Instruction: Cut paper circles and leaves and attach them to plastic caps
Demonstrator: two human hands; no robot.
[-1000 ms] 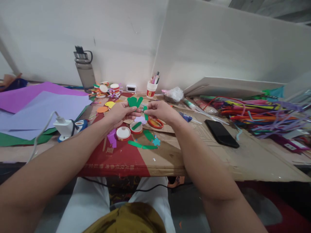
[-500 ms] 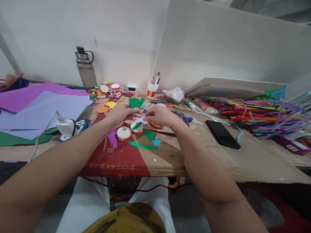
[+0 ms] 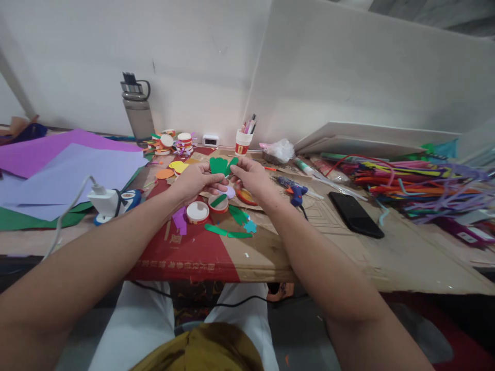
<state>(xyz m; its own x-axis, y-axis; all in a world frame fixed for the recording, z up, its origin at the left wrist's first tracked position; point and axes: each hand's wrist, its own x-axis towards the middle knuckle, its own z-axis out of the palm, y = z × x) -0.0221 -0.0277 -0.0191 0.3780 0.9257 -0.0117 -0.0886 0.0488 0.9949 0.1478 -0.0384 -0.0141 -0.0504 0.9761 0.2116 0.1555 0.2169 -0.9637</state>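
My left hand (image 3: 201, 183) pinches the base of a green paper cut-out (image 3: 218, 165) with a scalloped top, held above the table. Against its right side, my right hand (image 3: 249, 178) closes its fingertips on a narrow green paper strip (image 3: 232, 166). Whether strip and cut-out are joined, I cannot tell. Under the hands lie a lavender paper piece (image 3: 227, 192) and an orange tape roll (image 3: 245, 196), partly covered by my right hand. Closer to me are two round white-topped pieces (image 3: 197, 212), one bearing a green strip (image 3: 219, 200), plus a green leaf shape (image 3: 237, 215) and a blue star (image 3: 250, 226).
A blue glue gun (image 3: 297, 194) and a black phone (image 3: 356, 214) lie to the right, before a heap of pipe cleaners (image 3: 398, 180). Paper sheets (image 3: 73, 172) and a white plug (image 3: 102, 201) are left. A bottle (image 3: 138, 113) and a pen cup (image 3: 243, 142) stand behind.
My right hand has moved up from beside the lavender paper to the green strip at the cut-out's right side. My left hand keeps its hold, shifted slightly right.
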